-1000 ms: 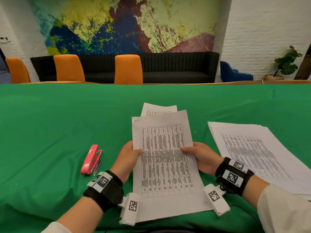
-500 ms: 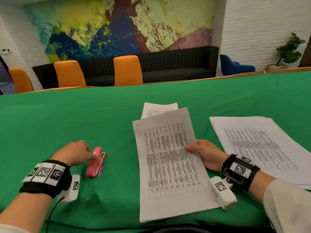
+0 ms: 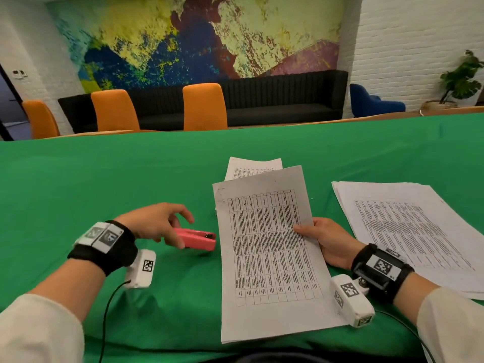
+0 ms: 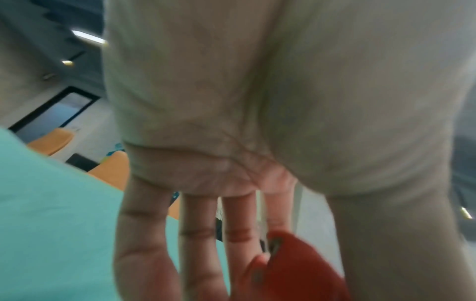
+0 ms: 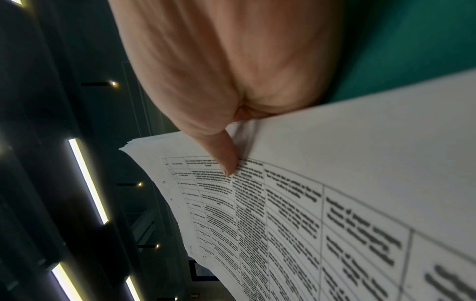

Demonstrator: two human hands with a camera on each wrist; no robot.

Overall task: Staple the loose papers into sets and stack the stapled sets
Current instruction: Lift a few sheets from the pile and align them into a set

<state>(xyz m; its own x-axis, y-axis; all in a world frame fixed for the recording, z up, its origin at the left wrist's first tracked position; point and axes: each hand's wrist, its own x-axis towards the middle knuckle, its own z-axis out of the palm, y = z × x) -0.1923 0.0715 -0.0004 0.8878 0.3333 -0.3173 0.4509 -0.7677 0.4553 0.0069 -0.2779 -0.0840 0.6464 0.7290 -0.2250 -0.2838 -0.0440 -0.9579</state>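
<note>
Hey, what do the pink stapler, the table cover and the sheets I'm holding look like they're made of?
Stapler: likely matte pink plastic casing, judging by its smooth, even colour; a dark, possibly metal part shows at the nose.
Table cover: green woven cloth, matte, with soft creases at the near edge.
Sheets: plain white printer paper, thin, bending where the right hand holds them.

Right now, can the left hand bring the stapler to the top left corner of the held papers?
Probably yes. The left hand grips the stapler beside the papers, and only bare green cloth lies before that corner.

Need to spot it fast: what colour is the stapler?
Pink-red stapler, clearest in the head view.
</note>
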